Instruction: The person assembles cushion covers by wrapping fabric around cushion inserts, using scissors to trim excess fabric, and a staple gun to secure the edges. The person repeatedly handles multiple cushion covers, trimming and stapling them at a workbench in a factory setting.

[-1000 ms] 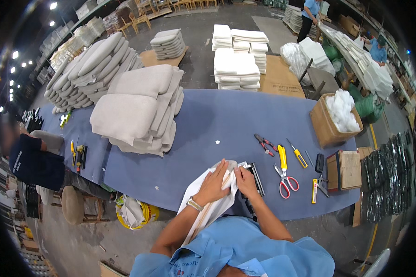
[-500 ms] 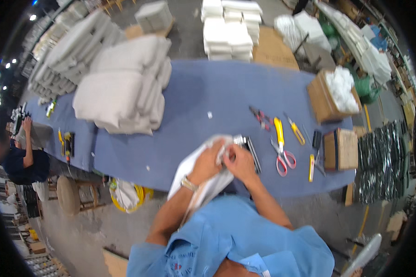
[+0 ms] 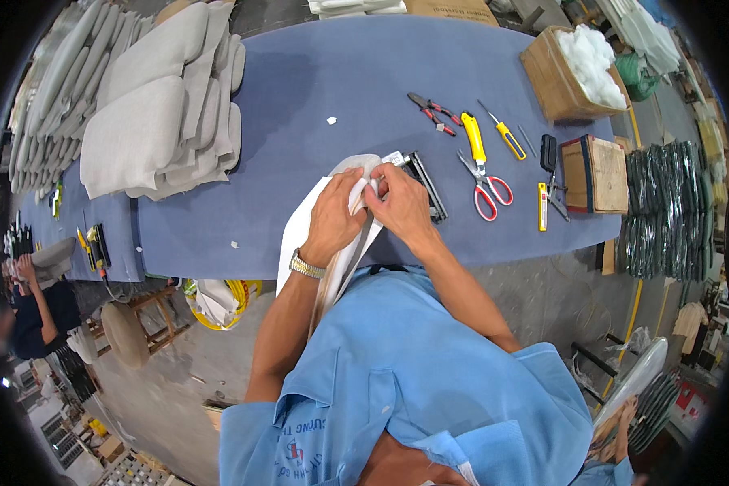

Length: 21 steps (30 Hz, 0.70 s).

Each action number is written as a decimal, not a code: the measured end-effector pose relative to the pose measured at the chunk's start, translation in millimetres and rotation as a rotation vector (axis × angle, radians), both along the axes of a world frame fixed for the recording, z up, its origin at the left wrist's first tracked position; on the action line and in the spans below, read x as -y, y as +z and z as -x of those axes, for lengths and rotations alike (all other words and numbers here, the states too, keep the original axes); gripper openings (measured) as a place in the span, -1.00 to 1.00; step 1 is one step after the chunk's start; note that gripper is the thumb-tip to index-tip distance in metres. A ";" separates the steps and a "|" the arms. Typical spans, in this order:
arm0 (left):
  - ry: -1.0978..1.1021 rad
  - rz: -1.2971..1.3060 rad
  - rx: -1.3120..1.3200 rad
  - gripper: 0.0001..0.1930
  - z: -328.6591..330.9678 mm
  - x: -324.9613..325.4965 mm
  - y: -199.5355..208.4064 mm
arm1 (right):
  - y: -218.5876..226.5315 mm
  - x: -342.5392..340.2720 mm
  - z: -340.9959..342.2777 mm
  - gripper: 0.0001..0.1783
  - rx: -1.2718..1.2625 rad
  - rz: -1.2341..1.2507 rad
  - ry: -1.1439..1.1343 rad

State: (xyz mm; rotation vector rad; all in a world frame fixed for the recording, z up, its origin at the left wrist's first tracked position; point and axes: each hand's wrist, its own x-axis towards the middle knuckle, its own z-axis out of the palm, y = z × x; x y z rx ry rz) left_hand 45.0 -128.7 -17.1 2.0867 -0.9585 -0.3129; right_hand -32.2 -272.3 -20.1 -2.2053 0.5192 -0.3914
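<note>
A seat pad (image 3: 302, 227) with a white face and grey fabric folded over its rim lies tilted at the near table edge, against my body. My left hand (image 3: 332, 217) presses on it with fingers bent over the rounded far end, a metal watch at the wrist. With fingers pinched together, my right hand (image 3: 398, 202) grips the fabric edge at the same corner, close to my left fingertips. Just right of the pad lies a black and silver staple gun (image 3: 426, 188), partly hidden behind my right hand. What lies under my fingers is hidden.
Grey covers (image 3: 134, 134) are stacked at left. To the right lie pliers (image 3: 434, 112), red-handled scissors (image 3: 488, 190), a yellow screwdriver (image 3: 510, 141) and a yellow cutter (image 3: 543, 206). Beyond them stand a carton of white stuffing (image 3: 563, 81) and a brown box (image 3: 595, 174). Another person (image 3: 44, 312) works far left.
The view has tipped, so the table and its things sit higher in the picture. My hands remain at the pad's far end, my right fingers still pinching the fabric.
</note>
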 end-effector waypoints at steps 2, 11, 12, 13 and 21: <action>-0.011 -0.009 0.030 -0.34 0.1 -2.3 -6.6 | -2.0 -0.3 -1.5 -0.76 0.019 0.048 -0.008; -0.142 -0.252 0.199 -0.03 -1.5 5.6 19.1 | -8.7 1.6 0.5 -0.87 0.187 0.140 0.088; -0.169 -0.206 0.158 -0.05 -4.6 3.9 14.5 | -7.2 1.4 1.4 -0.87 0.197 0.133 0.083; -0.195 -0.159 0.117 -0.07 -7.0 2.4 10.1 | -6.9 0.8 1.8 -0.87 0.208 0.126 0.077; -0.092 -0.031 0.147 -0.26 3.4 -2.0 -2.6 | -16.6 -12.2 8.8 -0.91 0.238 -0.043 -0.062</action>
